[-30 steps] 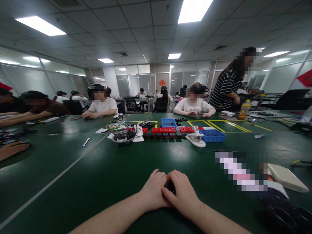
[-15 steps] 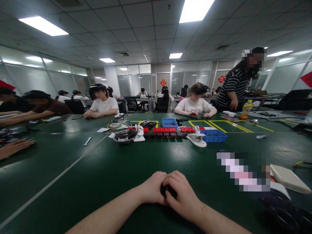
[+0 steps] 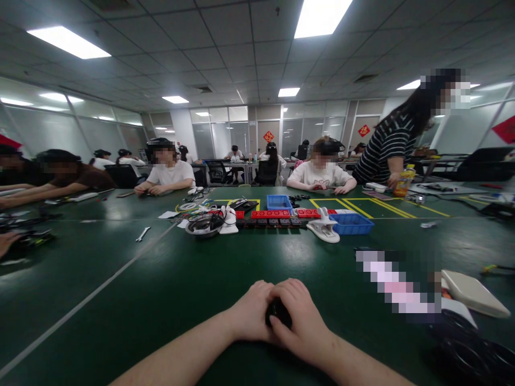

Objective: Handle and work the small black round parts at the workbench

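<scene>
Change: standing person in striped top [image 3: 385, 146] has leaned further right since the earlier frame and now reaches toward the yellow bottle [image 3: 403, 181]; both hands near the camera hold the same position.
Left hand [image 3: 252, 311]: fingers curled, pressed against the small black object [image 3: 277, 312] from the left.
Right hand [image 3: 301, 321]: fingers curled over the same object from the right, touching the left hand.
Grip state: both hands closed around the object; only a dark part shows between them.
Object location: near centre of the green table [image 3: 120, 300], resting on it.
Far centre: blue bins [image 3: 351, 223], red blocks [image 3: 270, 214], white clamp [image 3: 324, 227].
Near right: white flat case [image 3: 472, 292].
</scene>
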`<control>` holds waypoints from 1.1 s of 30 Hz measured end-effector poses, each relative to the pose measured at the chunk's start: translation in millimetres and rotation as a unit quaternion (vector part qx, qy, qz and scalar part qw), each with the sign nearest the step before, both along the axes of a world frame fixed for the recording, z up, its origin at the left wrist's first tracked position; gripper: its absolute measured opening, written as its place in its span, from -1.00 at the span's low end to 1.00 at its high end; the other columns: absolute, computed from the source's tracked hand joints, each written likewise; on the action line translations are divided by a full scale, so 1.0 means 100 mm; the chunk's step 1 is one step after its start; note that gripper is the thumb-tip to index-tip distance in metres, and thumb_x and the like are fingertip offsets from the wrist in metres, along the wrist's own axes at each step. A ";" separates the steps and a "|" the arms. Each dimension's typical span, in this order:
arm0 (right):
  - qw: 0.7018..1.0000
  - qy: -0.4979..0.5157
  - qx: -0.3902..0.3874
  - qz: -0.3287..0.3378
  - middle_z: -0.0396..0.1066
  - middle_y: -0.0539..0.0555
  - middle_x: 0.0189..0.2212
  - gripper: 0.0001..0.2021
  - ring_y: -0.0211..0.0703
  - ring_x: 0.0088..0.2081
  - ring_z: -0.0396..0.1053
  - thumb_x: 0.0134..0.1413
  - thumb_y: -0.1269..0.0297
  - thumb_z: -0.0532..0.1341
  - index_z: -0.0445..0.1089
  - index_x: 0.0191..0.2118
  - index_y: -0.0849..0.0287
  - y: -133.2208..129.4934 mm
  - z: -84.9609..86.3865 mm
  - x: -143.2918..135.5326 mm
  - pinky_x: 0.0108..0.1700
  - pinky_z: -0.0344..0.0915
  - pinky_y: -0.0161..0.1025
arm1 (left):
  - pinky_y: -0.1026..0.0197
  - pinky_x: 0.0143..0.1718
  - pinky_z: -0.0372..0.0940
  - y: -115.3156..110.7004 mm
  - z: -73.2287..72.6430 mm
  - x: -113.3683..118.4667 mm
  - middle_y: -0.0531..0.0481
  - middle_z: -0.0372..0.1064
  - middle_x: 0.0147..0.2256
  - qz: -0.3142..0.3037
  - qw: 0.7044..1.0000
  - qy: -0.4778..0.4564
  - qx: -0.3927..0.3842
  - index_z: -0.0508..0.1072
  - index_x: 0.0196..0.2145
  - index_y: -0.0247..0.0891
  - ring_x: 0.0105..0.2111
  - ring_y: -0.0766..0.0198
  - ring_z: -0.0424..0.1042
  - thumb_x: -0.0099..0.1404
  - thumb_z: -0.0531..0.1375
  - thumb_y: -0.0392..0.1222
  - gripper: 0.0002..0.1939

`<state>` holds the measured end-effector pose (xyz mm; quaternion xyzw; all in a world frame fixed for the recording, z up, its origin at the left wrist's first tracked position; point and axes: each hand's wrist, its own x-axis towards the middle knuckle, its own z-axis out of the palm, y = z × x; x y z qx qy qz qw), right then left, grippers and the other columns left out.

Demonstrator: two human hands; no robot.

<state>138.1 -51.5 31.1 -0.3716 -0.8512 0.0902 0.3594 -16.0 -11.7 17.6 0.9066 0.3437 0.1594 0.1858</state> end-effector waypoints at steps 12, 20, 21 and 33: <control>0.986 -0.067 -0.090 -0.120 0.27 0.05 -0.39 -0.84 -0.10 -0.32 0.19 -0.12 0.28 0.21 0.25 -0.37 0.18 0.03 -0.02 -0.06 -0.22 0.12 -0.13 | -0.05 0.09 -0.02 -0.09 0.10 0.08 0.01 0.32 -0.31 0.059 0.997 0.044 0.029 0.33 -0.21 -0.22 -0.24 0.10 0.31 -0.17 0.31 0.09 -0.43; 0.987 -0.060 -0.101 -0.114 0.27 0.05 -0.38 -0.86 -0.12 -0.31 0.20 -0.12 0.32 0.21 0.25 -0.38 0.18 0.04 -0.03 -0.05 -0.22 0.14 -0.16 | 0.00 0.02 0.05 -0.04 -0.02 0.08 0.03 0.32 -0.38 0.058 0.996 0.038 0.058 0.35 -0.29 -0.24 -0.30 0.13 0.31 -0.14 0.29 0.04 -0.53; 0.987 -0.058 -0.099 -0.113 0.27 0.05 -0.38 -0.87 -0.12 -0.31 0.20 -0.12 0.32 0.20 0.25 -0.38 0.18 0.04 -0.03 -0.05 -0.22 0.14 -0.16 | 0.00 0.02 0.06 -0.04 -0.02 0.08 0.02 0.32 -0.37 0.057 0.996 0.036 0.057 0.35 -0.28 -0.24 -0.30 0.13 0.31 -0.14 0.29 0.04 -0.53; 0.996 -0.033 -0.073 -0.045 0.26 0.05 -0.37 -0.83 -0.13 -0.30 0.19 -0.22 0.45 0.08 0.21 -0.37 0.17 0.03 -0.04 -0.04 -0.21 0.15 -0.15 | 0.11 -0.11 0.15 -0.02 0.08 0.02 0.02 0.32 -0.29 -0.003 1.000 0.030 -0.006 0.34 -0.26 -0.23 -0.26 0.13 0.31 -0.08 0.28 -0.07 -0.60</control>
